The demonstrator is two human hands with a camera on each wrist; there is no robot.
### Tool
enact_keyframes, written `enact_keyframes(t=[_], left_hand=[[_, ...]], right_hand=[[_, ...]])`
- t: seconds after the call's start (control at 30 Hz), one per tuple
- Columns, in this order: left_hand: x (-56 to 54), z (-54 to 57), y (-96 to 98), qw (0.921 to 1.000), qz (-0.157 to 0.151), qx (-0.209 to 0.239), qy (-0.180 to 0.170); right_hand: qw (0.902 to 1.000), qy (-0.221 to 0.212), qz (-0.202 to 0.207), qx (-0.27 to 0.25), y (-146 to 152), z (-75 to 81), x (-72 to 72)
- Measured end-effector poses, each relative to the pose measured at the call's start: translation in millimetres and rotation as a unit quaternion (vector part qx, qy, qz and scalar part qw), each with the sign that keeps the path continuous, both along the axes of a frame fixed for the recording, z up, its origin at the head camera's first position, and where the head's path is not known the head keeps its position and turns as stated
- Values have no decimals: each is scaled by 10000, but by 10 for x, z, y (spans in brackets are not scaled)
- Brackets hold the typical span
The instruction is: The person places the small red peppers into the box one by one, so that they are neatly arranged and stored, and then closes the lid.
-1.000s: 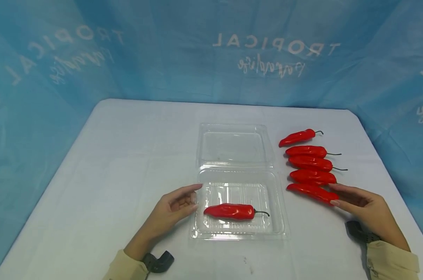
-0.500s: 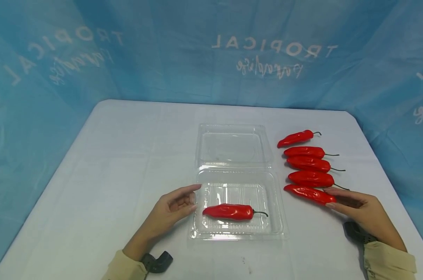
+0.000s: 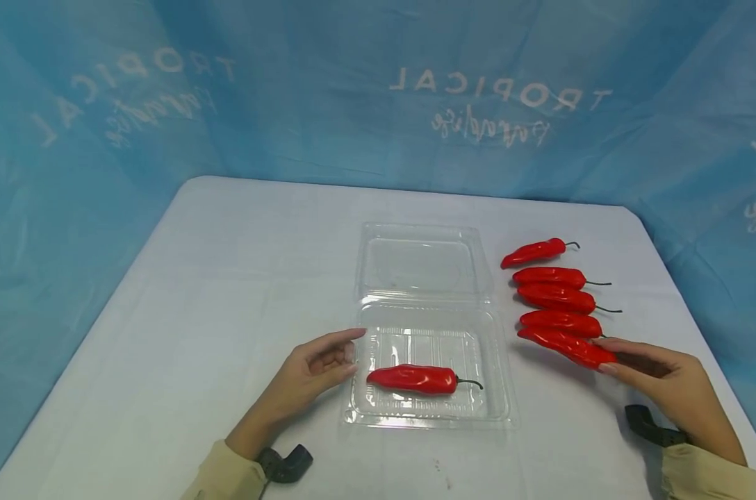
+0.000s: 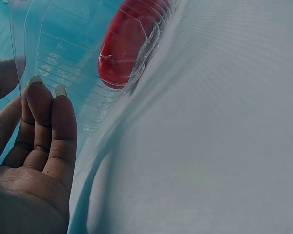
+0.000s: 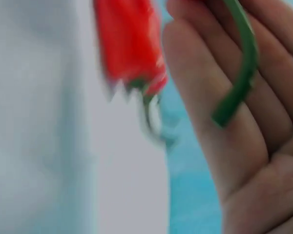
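Between the thumb and fingers of my right hand (image 3: 672, 375), a red chili pepper (image 3: 568, 347) is pinched by its stem end. Its green stem (image 5: 246, 63) curves over the palm in the right wrist view. My left hand (image 3: 312, 371) rests at the left side of a clear plastic clamshell container (image 3: 493, 361), thumb and index finger apart, fingertips right at its rim. Inside the container's front half lies one red chili pepper (image 3: 415, 379), stem to the right. In the left wrist view, that pepper (image 4: 119, 53) shows through the clear wall.
The container's lid half (image 3: 422, 260) lies folded back behind it. Several more red chili peppers (image 3: 556, 298) lie in a column at the right, beyond the held one. A white table (image 3: 228, 278) carries everything, with a blue printed cloth (image 3: 328, 90) around it.
My right hand has taken hold of the nearest chili pepper and raised it slightly, so that it now overlaps the pepper behind. The left hand stays at the container; the head view shifts slightly.
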State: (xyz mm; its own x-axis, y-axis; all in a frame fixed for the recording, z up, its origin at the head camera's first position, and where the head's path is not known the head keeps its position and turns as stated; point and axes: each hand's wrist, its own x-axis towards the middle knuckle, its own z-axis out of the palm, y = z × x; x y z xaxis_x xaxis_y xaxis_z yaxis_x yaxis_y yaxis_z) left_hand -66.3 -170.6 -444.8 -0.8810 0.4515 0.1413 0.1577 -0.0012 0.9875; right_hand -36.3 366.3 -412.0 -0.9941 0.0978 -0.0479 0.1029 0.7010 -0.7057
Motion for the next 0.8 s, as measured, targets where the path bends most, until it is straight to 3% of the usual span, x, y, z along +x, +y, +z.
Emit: enact_keyframes(t=[0.17,0.3,0.4,0.5,0.63,0.8], left_hand=[[6,31,12,9999,28,-96,-86],[13,40,7,9999,36,-69,-83],[16,40,-1,9999,44,-45,-106],[22,45,3,9997,52,-52,-227],[28,66,9,9994,61,-127,-329],[39,102,-11,9994,167,-204,-226]], right_hand=[[9945,917,442,-260,-304,317,-16],[9814,1380,1300,-313,-708,580,-133],[9683,1482,1971,-400,-1006,679,-251],[9585,1499,2353,-591,-1249,696,-341],[9535,1313,2606,-759,-1491,600,-420],[9473,983,3009,-482,-1697,412,-491]])
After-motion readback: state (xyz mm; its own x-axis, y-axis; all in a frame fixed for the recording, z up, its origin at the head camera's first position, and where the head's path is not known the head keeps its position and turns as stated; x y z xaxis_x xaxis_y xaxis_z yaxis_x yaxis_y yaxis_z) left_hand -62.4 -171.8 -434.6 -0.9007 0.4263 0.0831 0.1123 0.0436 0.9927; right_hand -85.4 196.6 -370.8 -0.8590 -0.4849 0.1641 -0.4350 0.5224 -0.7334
